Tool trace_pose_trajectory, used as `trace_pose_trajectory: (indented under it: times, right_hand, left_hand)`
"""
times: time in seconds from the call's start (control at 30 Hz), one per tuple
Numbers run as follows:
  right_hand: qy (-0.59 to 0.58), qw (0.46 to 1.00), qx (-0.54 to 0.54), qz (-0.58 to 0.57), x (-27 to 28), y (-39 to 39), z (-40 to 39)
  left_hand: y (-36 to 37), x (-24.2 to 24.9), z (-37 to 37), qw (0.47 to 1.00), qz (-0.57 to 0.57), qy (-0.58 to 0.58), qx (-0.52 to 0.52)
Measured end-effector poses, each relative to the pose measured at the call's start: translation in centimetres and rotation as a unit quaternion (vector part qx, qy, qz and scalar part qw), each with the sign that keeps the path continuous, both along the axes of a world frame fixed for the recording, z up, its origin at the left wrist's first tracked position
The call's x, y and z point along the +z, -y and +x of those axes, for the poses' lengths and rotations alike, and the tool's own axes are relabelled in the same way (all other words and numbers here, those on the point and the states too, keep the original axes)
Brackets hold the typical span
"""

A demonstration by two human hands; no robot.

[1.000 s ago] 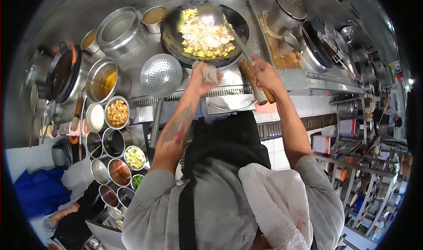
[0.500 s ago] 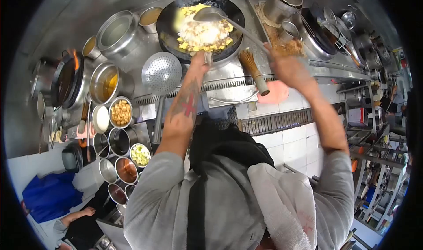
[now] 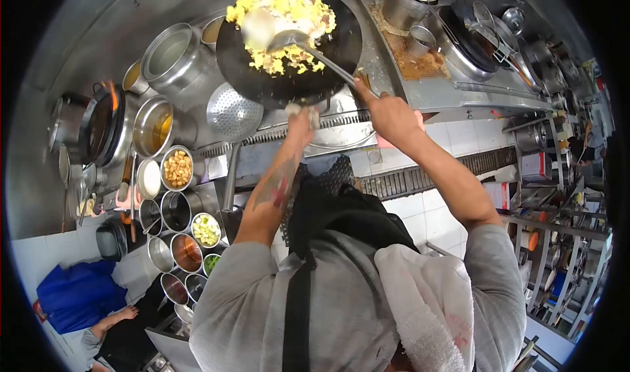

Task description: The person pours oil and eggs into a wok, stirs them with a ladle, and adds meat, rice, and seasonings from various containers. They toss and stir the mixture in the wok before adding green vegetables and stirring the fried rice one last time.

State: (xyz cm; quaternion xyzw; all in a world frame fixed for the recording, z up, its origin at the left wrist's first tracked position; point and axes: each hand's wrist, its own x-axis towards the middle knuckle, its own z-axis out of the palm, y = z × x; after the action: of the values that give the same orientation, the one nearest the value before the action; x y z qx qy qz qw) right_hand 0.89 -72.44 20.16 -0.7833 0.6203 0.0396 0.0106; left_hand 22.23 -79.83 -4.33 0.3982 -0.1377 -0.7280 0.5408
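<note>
A large black wok point(image 3: 262, 77) is tipped up at the top centre, with yellow egg and pale rice point(image 3: 295, 11) spread and tossed over its upper part. My left hand point(image 3: 301, 121) is closed on a pale cloth point(image 3: 314, 117) at the wok's near edge. My right hand point(image 3: 392, 115) grips the handle of a long metal ladle point(image 3: 289, 39), whose bowl is among the food. A perforated metal skimmer point(image 3: 234, 113) lies left of my left hand, its handle pointing toward me.
At left stand a pot of yellow liquid point(image 3: 153, 126), a bowl of browned cubes point(image 3: 178, 168), a bowl of green pieces point(image 3: 206, 230) and a second wok point(image 3: 102, 124). Pots and a small metal cup point(image 3: 420, 40) are at upper right. Another person's hand point(image 3: 129, 313) shows at lower left.
The wok has tilted and shifted, and the food has spread toward its far side. My left hand has moved closer to me; my right hand has moved left with the ladle.
</note>
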Motion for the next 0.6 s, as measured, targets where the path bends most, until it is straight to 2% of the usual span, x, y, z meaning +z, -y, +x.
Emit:
trace_pose_trajectory:
  times: [0.07, 0.1, 0.17, 0.23, 0.27, 0.3, 0.33, 0.37, 0.4, 0.47, 0.53, 0.57, 0.6]
  right_hand:
    - [-0.037, 0.999, 0.021, 0.007, 3.7, 0.0, -1.5]
    - [-0.072, 0.996, 0.044, 0.019, 6.5, -0.4, -2.6]
    - [-0.035, 0.995, 0.073, 0.064, 14.0, -1.0, -4.9]
    - [-0.084, 0.985, 0.151, 0.016, 19.3, -1.9, -7.1]
    - [-0.087, 0.984, 0.157, 0.011, 20.0, -1.6, -6.7]
    - [-0.085, 0.985, 0.137, 0.054, 20.5, -1.4, -6.4]
    - [-0.081, 0.985, 0.116, 0.099, 20.7, -1.1, -6.0]
    - [-0.060, 0.987, 0.139, 0.058, 18.1, 0.0, -6.0]
    - [-0.039, 0.986, 0.161, 0.017, 14.2, 1.4, -5.9]
    - [-0.014, 0.993, 0.089, 0.079, 10.2, 3.1, -2.6]
    - [0.008, 0.999, 0.044, 0.001, 3.3, 4.4, -1.3]
    - [0.007, 0.999, 0.044, 0.001, 3.2, 3.9, -1.0]
    - [0.088, 0.996, 0.004, 0.010, 3.2, 2.6, -0.7]
  left_hand:
    - [-0.2, 0.5, -0.1, 1.000, -0.007, 0.006, -0.021]
    - [0.7, 1.6, -0.1, 1.000, 0.001, -0.001, 0.004]
    - [1.7, 4.2, 0.5, 0.998, 0.024, -0.012, 0.054]
    - [1.1, 8.8, 1.1, 0.997, 0.046, -0.034, 0.056]
    - [-0.1, 11.3, 1.3, 0.996, 0.069, -0.049, 0.028]
    - [-0.4, 13.9, 1.3, 0.994, 0.091, -0.063, -0.002]
    - [0.1, 16.7, 1.0, 0.991, 0.123, -0.041, 0.032]
    - [1.6, 18.5, 1.0, 0.986, 0.151, -0.038, 0.053]
    - [3.3, 15.7, 1.6, 0.998, 0.061, -0.021, 0.009]
    - [4.5, 7.7, 1.1, 0.999, -0.035, -0.007, -0.034]
    - [3.4, 2.3, -1.3, 0.999, -0.019, 0.004, 0.044]
    - [2.2, 2.3, -1.2, 0.999, -0.020, 0.004, 0.043]
    - [0.7, 2.5, -1.0, 1.000, 0.019, 0.015, 0.003]
